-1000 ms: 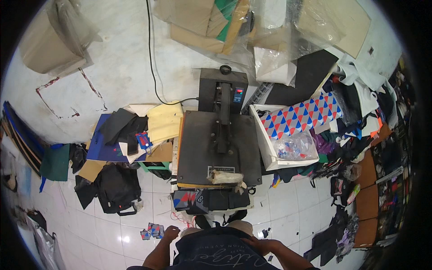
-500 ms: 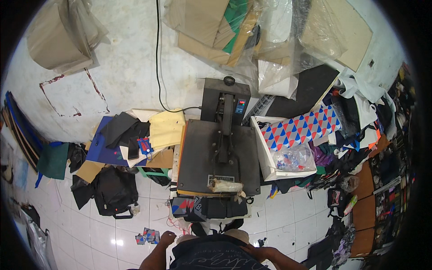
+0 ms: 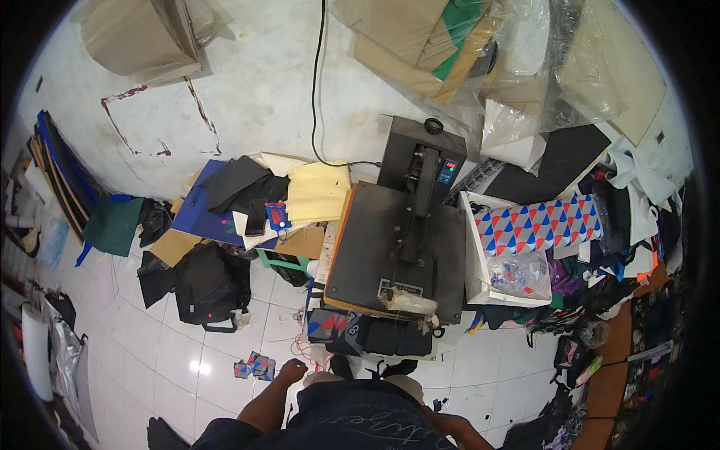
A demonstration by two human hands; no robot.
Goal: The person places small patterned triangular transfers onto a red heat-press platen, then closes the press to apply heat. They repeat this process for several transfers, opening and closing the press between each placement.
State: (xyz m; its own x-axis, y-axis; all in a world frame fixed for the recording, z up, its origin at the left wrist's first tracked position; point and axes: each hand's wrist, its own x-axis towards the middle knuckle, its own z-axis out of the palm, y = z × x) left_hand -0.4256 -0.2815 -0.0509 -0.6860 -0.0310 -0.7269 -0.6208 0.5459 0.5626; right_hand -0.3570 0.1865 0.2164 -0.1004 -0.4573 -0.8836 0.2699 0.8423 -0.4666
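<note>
My left hand (image 3: pixel 293 370) hangs low beside my left leg, fingers curled in, with nothing visible in it. Close by on the floor lie small grey, red and blue patterned pieces (image 3: pixel 261 366). My right hand (image 3: pixel 433 417) rests against my right side at the waist, its fingers hidden by the shirt and by blur. In front of me stands a dark heat press (image 3: pixel 375 247), its upper plate down and its handle (image 3: pixel 409 302) wrapped in pale material. Patterned pieces (image 3: pixel 330 325) and black pieces (image 3: pixel 386 337) lie at its front edge. Neither hand touches the press.
Right of the press, a white box (image 3: pixel 510 295) holds a patterned roll (image 3: pixel 536 225) and a clear plastic bag (image 3: pixel 517 274). To its left lie yellow cloth (image 3: pixel 319 193), a phone (image 3: pixel 256 217) and dark sheets. A black backpack (image 3: pixel 212 285) sits on the floor. A cable (image 3: pixel 319 82) runs down the wall.
The view has turned, so the press and its surroundings sit farther right and tilted. My left arm stays lowered at my side; my right hand stays at my waist, now less visible.
</note>
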